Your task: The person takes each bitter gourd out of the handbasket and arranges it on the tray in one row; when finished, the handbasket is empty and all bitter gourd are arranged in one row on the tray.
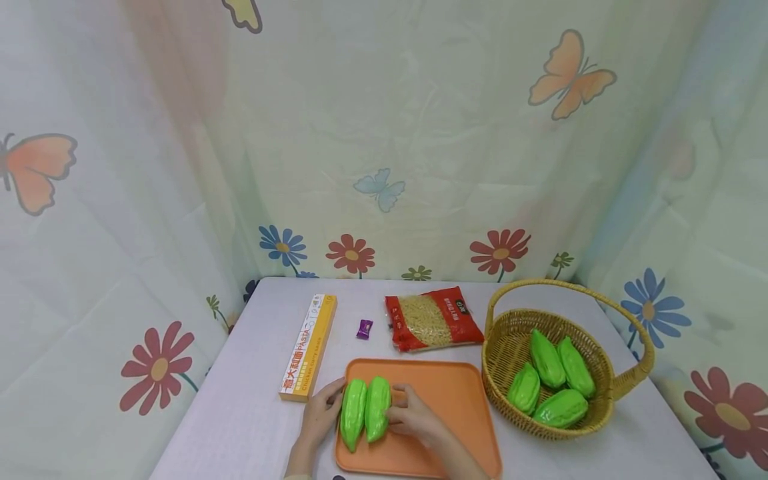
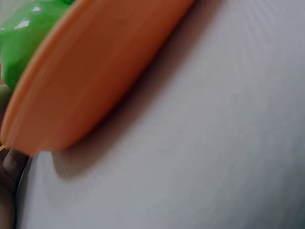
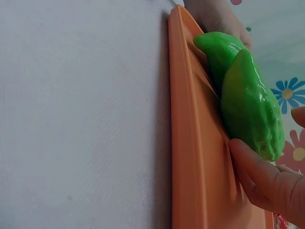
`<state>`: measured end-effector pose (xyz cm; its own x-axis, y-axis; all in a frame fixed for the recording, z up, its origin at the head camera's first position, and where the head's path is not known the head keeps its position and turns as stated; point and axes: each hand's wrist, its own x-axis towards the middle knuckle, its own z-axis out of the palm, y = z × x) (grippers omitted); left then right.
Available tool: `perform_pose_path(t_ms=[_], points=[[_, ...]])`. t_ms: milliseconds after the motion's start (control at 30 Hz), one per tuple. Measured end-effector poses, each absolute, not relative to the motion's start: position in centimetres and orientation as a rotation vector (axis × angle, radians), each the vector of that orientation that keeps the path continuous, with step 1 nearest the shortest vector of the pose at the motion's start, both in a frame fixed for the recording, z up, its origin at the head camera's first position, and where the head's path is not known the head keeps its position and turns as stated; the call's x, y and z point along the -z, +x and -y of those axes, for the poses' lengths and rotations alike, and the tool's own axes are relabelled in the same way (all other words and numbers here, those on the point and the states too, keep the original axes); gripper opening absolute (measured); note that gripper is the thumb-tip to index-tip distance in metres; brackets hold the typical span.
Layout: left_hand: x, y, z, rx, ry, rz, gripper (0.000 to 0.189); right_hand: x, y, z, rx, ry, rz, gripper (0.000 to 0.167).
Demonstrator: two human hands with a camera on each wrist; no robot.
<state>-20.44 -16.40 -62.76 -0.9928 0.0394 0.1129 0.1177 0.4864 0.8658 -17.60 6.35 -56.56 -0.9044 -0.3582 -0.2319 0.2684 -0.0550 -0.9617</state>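
Two ridged green bitter melons lie side by side on an orange tray (image 1: 447, 400), the left melon (image 1: 353, 415) slightly nearer the front than the right melon (image 1: 378, 408). At the tray's left rim is my left hand (image 1: 321, 410), its loosely bent fingers beside the left melon; in the left wrist view only slivers of it show past the rim. My right hand (image 1: 414, 417) is at the right melon's side. The right wrist view shows one fingertip (image 3: 240, 148) against that melon's end and another finger held apart from it.
A wicker basket (image 1: 498, 347) with several more green bitter melons stands to the right of the tray. Behind the tray lie a red bag of pasta (image 1: 429, 320) and a small purple wrapped candy (image 1: 364, 329). A yellow-and-white pasta box (image 1: 309, 347) lies at the left.
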Motion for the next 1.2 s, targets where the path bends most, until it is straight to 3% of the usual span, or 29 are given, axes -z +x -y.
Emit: perform_pose_path(t_ms=[333,733,933,1200], points=[[62.3,-20.5,16.6,1.541,-0.142,2.645,0.031,55.9,-18.1,-7.3,2.006,-0.05,-1.859,0.071],[62.3,-20.3,16.6,1.535,-0.146,2.638,0.03,54.8,-19.2,-10.6,1.93,-0.181,-1.971,0.047],[62.3,-20.3,16.6,1.565,-0.105,2.668,0.031,53.3,-19.8,-12.8,1.864,-0.263,-2.07,0.045],[62.4,-20.3,16.6,1.576,-0.093,2.681,0.032,51.7,-19.9,-14.8,1.986,-0.154,-2.094,0.045]])
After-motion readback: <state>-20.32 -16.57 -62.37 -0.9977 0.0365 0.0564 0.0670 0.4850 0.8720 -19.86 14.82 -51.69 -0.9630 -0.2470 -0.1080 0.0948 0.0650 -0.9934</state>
